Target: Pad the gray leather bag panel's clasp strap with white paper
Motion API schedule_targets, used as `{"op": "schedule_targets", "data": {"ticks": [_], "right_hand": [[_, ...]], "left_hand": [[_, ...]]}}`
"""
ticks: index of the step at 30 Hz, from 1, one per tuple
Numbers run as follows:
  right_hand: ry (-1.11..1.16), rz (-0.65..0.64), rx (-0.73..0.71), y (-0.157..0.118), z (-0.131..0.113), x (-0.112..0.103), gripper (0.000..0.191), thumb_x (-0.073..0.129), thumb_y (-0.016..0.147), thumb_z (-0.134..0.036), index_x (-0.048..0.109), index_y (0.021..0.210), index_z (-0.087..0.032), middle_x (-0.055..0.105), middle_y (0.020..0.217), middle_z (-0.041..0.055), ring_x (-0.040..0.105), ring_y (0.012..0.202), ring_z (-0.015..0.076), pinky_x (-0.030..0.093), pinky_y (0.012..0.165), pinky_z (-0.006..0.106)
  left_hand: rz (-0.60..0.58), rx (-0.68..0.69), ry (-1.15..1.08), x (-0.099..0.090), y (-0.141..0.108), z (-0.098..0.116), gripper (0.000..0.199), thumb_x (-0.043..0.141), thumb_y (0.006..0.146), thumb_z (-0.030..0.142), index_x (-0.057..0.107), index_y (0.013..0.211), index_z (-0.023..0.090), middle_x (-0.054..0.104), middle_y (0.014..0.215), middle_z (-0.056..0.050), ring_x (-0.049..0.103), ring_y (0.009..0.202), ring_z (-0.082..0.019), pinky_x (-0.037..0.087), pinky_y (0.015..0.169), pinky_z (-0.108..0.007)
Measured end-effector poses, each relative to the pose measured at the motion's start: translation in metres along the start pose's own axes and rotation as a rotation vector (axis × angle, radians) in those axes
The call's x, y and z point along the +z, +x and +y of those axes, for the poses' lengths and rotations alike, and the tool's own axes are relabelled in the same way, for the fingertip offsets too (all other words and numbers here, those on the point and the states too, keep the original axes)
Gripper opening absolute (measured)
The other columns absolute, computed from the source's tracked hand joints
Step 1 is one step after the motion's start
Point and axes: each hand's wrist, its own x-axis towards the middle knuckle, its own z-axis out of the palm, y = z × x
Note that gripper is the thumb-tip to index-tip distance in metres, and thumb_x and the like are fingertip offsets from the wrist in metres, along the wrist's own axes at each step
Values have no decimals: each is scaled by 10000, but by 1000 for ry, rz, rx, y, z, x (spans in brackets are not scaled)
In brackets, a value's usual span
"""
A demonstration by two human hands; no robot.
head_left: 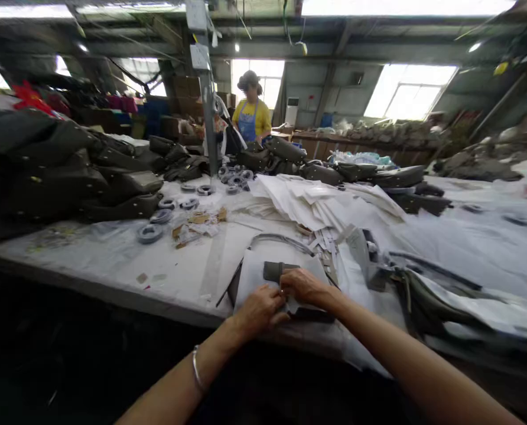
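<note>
Left hand and right hand meet at the dark tab over the white sheet on the bag, by the table's near edge — fingers curled, exact grip hidden; small fingertip movements, with the sheet kept smooth, would suit this close work

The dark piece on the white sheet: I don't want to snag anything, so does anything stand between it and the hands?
Nothing visible does. The dark piece is partly covered by the right hand, with the left hand close by. The curved handle lies beyond, not between.
</note>
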Motion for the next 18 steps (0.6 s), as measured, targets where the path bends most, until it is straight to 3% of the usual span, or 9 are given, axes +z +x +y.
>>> {"op": "schedule_targets", "data": {"ticks": [3,5,9,11,14,16,18], "right_hand": [[-15,87,150,-1,-9,16,147,579,882,-175,695,876,-84,644,946,109,601,825,209,290,630,312],[25,112,198,-5,-9,17,165,573,893,-184,715,906,-102,655,965,94,616,861,208,341,661,302],[306,120,154,-28,1,7,227,553,965,-290,733,1080,-212,687,1059,-10,631,973,137,446,838,232],[352,139,110,-45,4,6,414,595,953,-465,653,1272,-206,642,1231,7,593,1131,176,444,977,280],[104,138,33,-68,6,17,680,662,887,-571,513,1430,-189,513,1421,43,458,1322,257,303,1163,448],[-72,154,-24,-78,9,29,600,592,954,-515,478,1457,-209,457,1474,34,395,1376,268,239,1189,514],[-174,199,-68,-83,16,39,529,496,1009,-485,453,1473,-236,423,1501,15,372,1393,260,252,1180,532]], "left_hand": [[18,53,33,0,-3,-1,434,783,784,354,590,1106,136,602,1138,-59,547,1072,-247,431,1004,-419],[32,87,44,-1,-5,-1,424,763,806,310,572,1149,150,590,1170,-57,539,1083,-237,420,1016,-416],[67,127,12,-3,-8,-2,327,605,928,227,537,1249,226,572,1219,-37,528,1086,-206,436,974,-377],[80,136,-2,-5,-8,-3,265,543,969,243,547,1234,237,566,1228,-32,529,1087,-200,444,964,-366],[86,161,49,-6,-7,-4,217,525,979,255,567,1190,227,560,1252,-30,547,1081,-203,450,957,-379],[128,189,137,-6,-8,-5,217,563,960,246,575,1175,219,581,1225,-36,560,1084,-209,429,981,-404],[197,205,216,-4,-12,-7,239,587,952,247,575,1190,231,618,1156,-21,573,1089,-205,378,1032,-428]]}}
